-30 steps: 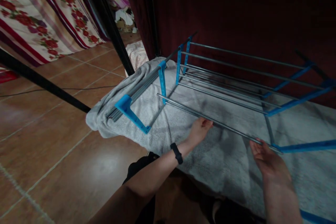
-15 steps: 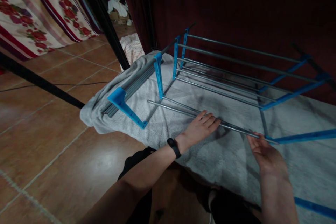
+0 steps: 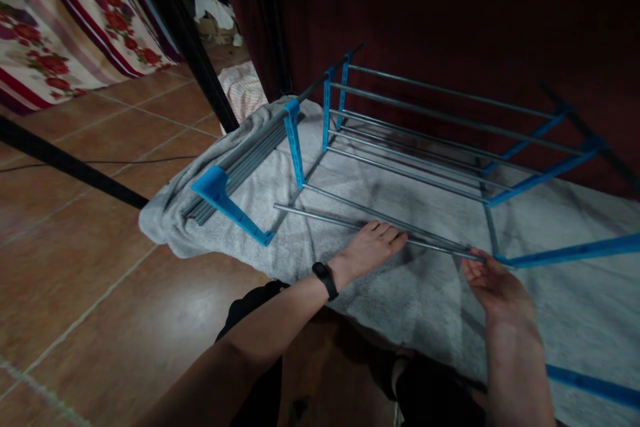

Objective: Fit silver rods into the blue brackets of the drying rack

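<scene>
A partly built rack of metal rods and blue plastic side pieces lies on a grey towel. A loose metal rod lies across its near side. My left hand rests flat on that rod near its middle, fingers stretched out. My right hand pinches the rod's right end beside a blue side bar. A black band sits on my left wrist.
A bundle of spare rods with a blue bracket lies at the towel's left edge. Black poles cross the brown tiled floor. A flowered cloth hangs at far left; a dark red curtain stands behind.
My left hand has uncurled and now lies flat on the loose rod. The rod has slid a little to the left and lower. My right hand keeps its end.
</scene>
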The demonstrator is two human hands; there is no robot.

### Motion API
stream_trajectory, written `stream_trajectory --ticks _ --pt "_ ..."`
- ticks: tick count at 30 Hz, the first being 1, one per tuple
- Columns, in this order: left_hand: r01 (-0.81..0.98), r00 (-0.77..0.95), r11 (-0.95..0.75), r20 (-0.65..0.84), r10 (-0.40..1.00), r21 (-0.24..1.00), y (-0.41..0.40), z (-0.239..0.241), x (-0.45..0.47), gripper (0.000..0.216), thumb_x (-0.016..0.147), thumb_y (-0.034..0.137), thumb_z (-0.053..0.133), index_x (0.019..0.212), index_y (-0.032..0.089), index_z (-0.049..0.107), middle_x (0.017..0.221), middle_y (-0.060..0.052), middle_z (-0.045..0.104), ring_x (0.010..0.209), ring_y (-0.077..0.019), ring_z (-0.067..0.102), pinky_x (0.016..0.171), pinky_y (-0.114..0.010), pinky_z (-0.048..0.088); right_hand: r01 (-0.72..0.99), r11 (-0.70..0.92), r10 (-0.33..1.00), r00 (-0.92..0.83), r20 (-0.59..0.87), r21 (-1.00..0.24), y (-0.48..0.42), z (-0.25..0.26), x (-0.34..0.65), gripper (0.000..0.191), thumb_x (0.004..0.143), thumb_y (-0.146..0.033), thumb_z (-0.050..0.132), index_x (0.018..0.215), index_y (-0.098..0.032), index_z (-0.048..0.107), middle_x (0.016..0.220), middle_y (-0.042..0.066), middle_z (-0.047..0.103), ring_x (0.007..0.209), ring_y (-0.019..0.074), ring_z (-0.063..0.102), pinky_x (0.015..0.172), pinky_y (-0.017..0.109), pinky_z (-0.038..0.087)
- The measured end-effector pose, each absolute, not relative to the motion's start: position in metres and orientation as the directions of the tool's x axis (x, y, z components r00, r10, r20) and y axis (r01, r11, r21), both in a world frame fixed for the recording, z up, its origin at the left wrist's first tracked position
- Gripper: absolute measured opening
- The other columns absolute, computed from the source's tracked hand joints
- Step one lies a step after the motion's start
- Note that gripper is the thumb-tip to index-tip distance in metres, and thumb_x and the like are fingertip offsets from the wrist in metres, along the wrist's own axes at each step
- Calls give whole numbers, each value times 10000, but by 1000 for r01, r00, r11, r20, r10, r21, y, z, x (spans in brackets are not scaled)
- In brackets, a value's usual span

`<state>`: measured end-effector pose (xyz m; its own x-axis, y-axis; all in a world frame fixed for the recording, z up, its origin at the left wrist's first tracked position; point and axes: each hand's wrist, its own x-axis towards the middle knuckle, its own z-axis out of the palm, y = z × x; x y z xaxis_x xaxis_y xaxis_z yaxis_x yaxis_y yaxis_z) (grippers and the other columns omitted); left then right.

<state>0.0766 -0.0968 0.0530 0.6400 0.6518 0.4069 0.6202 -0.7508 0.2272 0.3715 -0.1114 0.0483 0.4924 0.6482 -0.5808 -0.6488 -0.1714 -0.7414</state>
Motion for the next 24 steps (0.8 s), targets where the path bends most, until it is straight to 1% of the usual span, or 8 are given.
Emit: stream_trajectory --ticks 3,6,9,12,16,19,21,24 --pt "642 672 -757 387 631 119 -98 54 76 338 990 113 462 1290 166 609 1083 -116 664 1014 -228 585 864 -361 388 -629 -203 631 502 -592 -750 -110 48 370 167 875 -38 550 814 -160 646 894 21 680 858 100 685 862 248 596" --pt "663 706 -749 340 622 -7 -99 56 76 312 1018 140 427 1282 174 589 1104 -93 649 1037 -207 579 872 -346 393 -610 -203 605 537 -588 -766 -109 48 368 165 882 -49 569 810 -185 627 852 -7 675 784 86 682 836 255 609" --pt "686 701 -725 323 635 -61 -100 57 75 282 1030 163 414 1249 185 591 1110 -82 638 1039 -199 581 853 -336 399 -598 -172 583 579 -570 -783 -108 48 367 184 886 -35 564 803 -193 608 842 -18 680 770 83 690 844 283 617" --pt "692 696 -718 332 637 -72 -100 56 74 273 1029 171 423 1245 190 588 1113 -80 635 1012 -194 587 839 -336 408 -605 -136 571 600 -561 -785 -107 47 368 213 882 -13 556 780 -195 600 793 -33 668 760 80 694 845 272 618" --pt "676 707 -735 326 628 -49 -97 55 74 284 1027 165 430 1268 169 581 1102 -85 643 1007 -189 591 856 -335 412 -611 -96 571 613 -547 -785 -106 44 370 223 898 -18 543 791 -200 614 776 -39 667 753 71 694 843 242 615" --pt "675 703 -737 325 633 -24 -95 52 76 325 1043 216 417 1326 138 556 1109 -100 650 1041 -203 589 874 -345 412 -607 -65 600 611 -517 -792 -104 40 371 224 908 -18 530 821 -199 628 803 -32 680 783 70 702 856 235 611" --pt "680 695 -734 330 638 -13 -94 51 76 339 1053 243 398 1330 125 555 1106 -102 653 1057 -210 587 888 -352 412 -610 -46 617 606 -503 -791 -103 38 372 220 909 -17 529 837 -196 634 817 -26 689 796 72 706 856 233 612" --pt "687 689 -727 325 647 -9 -92 49 75 307 1043 204 409 1293 138 576 1101 -89 655 1055 -211 589 912 -361 415 -613 -26 640 596 -484 -789 -104 36 370 185 892 -17 561 842 -176 642 807 -11 698 784 84 711 854 235 612"
